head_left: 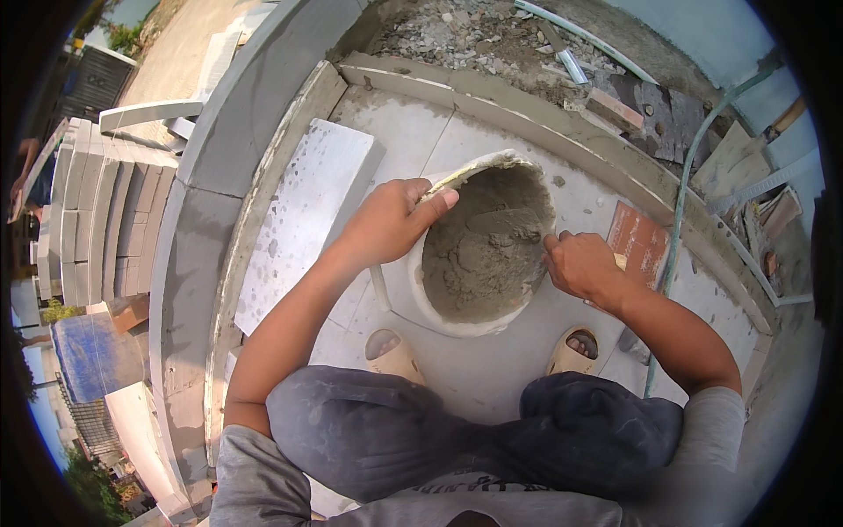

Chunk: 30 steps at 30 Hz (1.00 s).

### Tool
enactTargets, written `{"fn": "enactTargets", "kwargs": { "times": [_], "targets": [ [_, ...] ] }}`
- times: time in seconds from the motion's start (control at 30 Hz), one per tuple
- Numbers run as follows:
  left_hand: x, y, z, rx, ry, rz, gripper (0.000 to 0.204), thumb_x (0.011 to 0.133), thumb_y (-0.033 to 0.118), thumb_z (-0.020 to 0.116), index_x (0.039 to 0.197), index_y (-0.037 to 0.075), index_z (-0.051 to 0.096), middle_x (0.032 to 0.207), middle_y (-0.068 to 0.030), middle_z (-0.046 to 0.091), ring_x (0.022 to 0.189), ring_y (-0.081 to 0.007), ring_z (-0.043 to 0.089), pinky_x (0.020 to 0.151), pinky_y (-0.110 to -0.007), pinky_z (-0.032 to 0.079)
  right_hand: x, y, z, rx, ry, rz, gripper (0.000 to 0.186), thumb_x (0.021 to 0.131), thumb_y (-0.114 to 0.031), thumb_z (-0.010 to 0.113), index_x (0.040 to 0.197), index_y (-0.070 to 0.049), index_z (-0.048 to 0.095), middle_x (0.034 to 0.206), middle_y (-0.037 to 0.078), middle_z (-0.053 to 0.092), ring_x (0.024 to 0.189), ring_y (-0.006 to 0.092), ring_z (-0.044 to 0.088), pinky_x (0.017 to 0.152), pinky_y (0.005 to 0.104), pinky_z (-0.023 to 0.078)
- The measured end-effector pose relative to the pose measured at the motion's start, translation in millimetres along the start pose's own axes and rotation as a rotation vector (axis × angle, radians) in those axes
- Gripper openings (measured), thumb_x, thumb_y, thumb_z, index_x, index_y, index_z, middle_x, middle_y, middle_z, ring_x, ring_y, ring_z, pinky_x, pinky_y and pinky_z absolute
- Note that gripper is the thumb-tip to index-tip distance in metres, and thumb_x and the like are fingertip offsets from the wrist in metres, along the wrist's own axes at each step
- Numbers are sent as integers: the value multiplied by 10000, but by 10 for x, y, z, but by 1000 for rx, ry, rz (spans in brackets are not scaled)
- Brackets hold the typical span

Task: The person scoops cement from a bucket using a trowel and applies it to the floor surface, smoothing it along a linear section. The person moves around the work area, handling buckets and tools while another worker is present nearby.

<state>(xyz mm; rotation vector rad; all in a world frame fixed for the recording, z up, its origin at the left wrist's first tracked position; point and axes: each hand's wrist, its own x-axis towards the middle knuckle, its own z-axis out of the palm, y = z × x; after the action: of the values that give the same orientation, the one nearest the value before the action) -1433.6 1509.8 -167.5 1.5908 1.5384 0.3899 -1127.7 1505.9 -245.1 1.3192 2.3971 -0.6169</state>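
Between my feet stands a whitish bucket [413,294], tilted, its mouth facing me and grey wet mortar [483,263] inside. My left hand [395,215] grips the upper left of its rim, thumb laid over the edge. At the bucket's right side, my right hand [580,263] is closed round a trowel, whose pale handle end [621,262] shows behind the fist. What looks like its mortar-covered blade [505,225] lies in the mix, hard to tell apart from it. A reddish-orange slab [637,241] lies just beyond my right hand.
A white block [307,198] lies on the tiled floor to the left. Low block walls [518,110] edge the floor, with rubble [465,39] behind. A green hose [680,206] runs down the right side. Stacked blocks [105,211] stand beyond the left wall.
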Motion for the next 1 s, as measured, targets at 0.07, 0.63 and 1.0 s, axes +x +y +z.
{"fn": "enactTargets", "kwargs": {
  "times": [0.07,0.63,1.0],
  "targets": [
    [11,23,-32,26,-8,-29,564,1026,517,585,864,-17,667,641,-42,540,634,-138,490,612,-352,424,60,-112,111,-31,-100,-96,341,966,-298,579,971,24,691,895,252,723,883,442,712,818,499,566],
    [-44,-823,-387,-36,165,-117,611,1014,570,563,985,-20,720,786,-72,677,743,-152,599,730,-338,495,312,-132,-274,961,-641,-148,304,1004,-298,628,841,-43,649,686,42,607,513,117,568,478,283,466],
    [-376,-2295,-388,-284,250,-328,648,1003,559,573,1119,-61,716,892,-125,733,861,-176,655,826,-343,517,968,-50,-1336,1251,-87,8,279,905,-171,611,1088,25,687,686,58,608,490,116,563,431,278,445]
  ]
}}
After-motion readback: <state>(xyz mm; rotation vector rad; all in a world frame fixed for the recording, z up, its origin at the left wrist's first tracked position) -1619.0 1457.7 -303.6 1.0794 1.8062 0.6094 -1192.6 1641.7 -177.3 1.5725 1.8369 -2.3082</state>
